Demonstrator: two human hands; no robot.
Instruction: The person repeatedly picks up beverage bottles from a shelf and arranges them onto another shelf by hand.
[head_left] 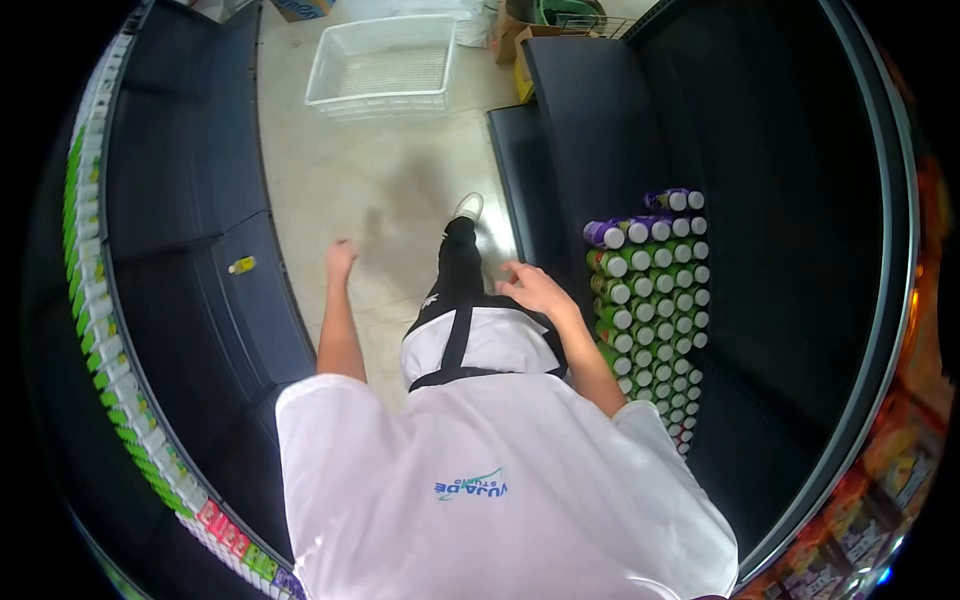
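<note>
My left hand [341, 259] hangs over the pale floor with its fingers curled in; whether anything is inside is too small to tell. My right hand [535, 289] is in front of my waist, fingers apart and holding nothing. To its right, rows of green bottles with white caps [641, 312] stand on the dark shelf, not touching the hand. Purple bottles with white caps [634, 232] stand at the far end of these rows. One small yellow bottle [242, 265] lies on the dark left shelf, away from my left hand.
A white plastic crate [380, 106] sits on the floor ahead. Cardboard boxes [512, 28] and a wire basket are behind it at the right. Dark shelving [185, 130] borders the aisle on both sides. One shoe [469, 207] shows on the floor.
</note>
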